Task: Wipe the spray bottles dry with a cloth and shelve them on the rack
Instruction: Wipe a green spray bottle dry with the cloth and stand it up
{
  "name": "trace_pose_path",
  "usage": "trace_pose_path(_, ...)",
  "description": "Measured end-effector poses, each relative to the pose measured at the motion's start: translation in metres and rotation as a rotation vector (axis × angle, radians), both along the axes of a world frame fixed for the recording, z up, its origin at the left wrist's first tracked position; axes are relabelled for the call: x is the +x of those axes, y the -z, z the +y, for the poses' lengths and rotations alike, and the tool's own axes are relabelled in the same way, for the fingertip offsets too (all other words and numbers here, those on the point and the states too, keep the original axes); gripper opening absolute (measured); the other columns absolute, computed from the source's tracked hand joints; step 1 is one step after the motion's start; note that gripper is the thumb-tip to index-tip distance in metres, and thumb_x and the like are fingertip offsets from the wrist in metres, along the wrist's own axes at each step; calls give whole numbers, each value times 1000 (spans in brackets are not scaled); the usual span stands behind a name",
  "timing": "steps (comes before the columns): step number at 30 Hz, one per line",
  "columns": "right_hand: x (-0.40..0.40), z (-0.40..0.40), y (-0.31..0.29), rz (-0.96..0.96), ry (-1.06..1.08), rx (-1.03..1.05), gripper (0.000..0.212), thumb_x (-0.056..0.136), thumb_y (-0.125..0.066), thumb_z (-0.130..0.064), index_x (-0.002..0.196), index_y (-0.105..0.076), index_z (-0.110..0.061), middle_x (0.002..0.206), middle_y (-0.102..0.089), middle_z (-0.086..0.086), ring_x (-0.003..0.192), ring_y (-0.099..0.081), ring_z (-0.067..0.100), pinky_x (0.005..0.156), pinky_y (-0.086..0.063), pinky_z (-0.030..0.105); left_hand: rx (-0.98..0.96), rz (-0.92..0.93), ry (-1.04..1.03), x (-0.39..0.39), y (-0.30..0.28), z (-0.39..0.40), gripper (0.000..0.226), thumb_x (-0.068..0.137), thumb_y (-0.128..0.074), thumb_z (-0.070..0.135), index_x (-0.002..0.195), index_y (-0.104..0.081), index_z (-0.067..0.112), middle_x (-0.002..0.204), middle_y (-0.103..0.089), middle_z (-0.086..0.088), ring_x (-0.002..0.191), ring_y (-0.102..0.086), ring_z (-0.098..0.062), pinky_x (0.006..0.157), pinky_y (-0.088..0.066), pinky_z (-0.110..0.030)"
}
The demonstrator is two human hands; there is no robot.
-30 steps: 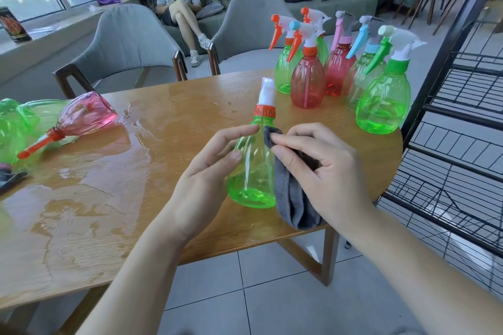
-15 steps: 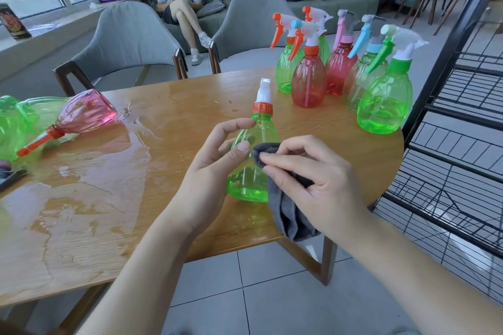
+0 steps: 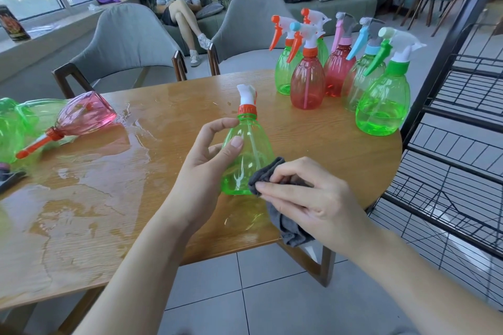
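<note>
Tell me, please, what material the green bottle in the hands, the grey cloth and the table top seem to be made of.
Green bottle: likely thin clear-tinted plastic, glossy; the table shows through it and it has bright highlights.
Grey cloth: soft matte fabric, perhaps microfibre; it folds and hangs limp.
Table top: wood or wood veneer, with visible grain and a smooth finish; water lies pooled on it.

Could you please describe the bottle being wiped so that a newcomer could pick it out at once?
On the wooden table, look at the near edge. There the left hand holds a green spray bottle while the right hand presses a grey cloth to its base. Unlike the upright cluster further back, it alone is in hand.
</note>
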State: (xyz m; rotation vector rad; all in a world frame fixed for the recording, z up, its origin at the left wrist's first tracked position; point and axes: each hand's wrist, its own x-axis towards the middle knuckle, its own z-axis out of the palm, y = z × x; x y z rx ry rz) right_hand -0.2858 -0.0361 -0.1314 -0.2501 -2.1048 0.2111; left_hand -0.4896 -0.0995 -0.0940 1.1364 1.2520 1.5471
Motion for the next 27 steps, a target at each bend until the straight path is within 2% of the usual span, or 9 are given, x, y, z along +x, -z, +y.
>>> trace_pose_path(2,0,1,0,23,12,-22,20,93,-78,-6,113,-80,-7,102,-68,8,90,-64,19,77,-54,29,12,-2,32,-2,0,-2,33,93,-70,36,126,-65,34,113,-63,-31,101,-64,-38,91,-45,-59)
trace_pose_path(4,-3,1,-2,52,29,-57,19,94,-78,-7,112,-80,-7,102,-68,9,86,-62,17,78,-52,23,23,20,73,-3,0,-3,35,92,-71,38,126,-65,35,121,-63,-30,103,-65,-37,92,-47,-57)
trace_pose_path(7,-8,3,-12,130,91,-110,17,93,-78,-8,109,-81,-6,100,-69,10,86,-64,14,83,-48,17,39,69,149,-4,0,-7,40,91,-70,40,130,-63,35,128,-69,-14,106,-68,-31,89,-52,-47)
trace_pose_path(12,-12,11,-28,229,191,-251,18,95,-75,-12,111,-81,-8,99,-69,2,91,-63,2,84,-44,10,61,191,205,-8,2,-10,32,100,-64,29,132,-62,31,141,-64,-12,128,-60,-46,108,-46,-64)
trace_pose_path(16,-10,11,-24,240,172,-341,18,95,-75,-11,113,-80,-8,100,-68,0,93,-65,1,84,-44,10,81,239,165,-7,1,-9,36,101,-62,31,136,-65,35,143,-65,-7,133,-60,-37,113,-43,-67)
trace_pose_path(20,-10,3,-14,200,118,-260,18,93,-77,-7,110,-81,-6,98,-68,4,89,-65,10,82,-49,18,76,275,113,-6,4,-6,33,106,-54,33,136,-68,35,143,-67,-5,141,-55,-34,119,-34,-69)
trace_pose_path(24,-12,4,-18,190,141,-222,16,93,-77,-9,109,-81,-7,98,-69,5,90,-64,6,84,-47,15,57,243,119,-6,1,-6,33,106,-57,38,136,-69,34,144,-66,-6,142,-54,-34,119,-33,-70)
trace_pose_path(27,-12,8,-21,205,174,-231,17,95,-75,-10,110,-81,-7,98,-68,5,88,-62,6,83,-45,13,60,226,116,-2,2,-7,33,107,-54,31,136,-69,32,143,-66,-7,140,-55,-34,119,-34,-70)
